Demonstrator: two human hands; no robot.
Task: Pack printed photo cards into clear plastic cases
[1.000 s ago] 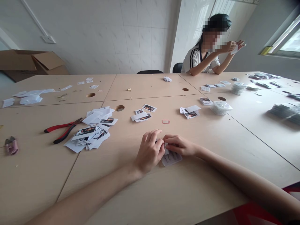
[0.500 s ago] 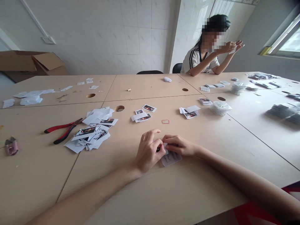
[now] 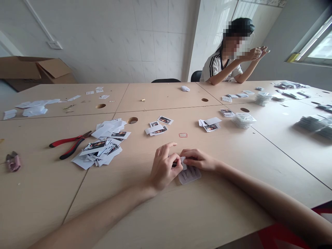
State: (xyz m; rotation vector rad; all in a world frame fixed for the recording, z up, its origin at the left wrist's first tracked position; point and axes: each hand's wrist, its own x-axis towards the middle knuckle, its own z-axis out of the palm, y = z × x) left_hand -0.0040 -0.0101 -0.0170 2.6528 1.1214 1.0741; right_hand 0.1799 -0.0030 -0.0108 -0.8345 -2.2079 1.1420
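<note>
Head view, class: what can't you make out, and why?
Head view: dark item, mostly hidden by left hand.
Head view: tray, far end hidden by right hand and white card.
Head view: red-edged label, any print too small.
Head view: cardboard box, cut off by picture's left edge.

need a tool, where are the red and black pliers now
In the head view, the red and black metal pliers lie at left on the pale brown table, just left of the heap of white printed paper cards.
</note>
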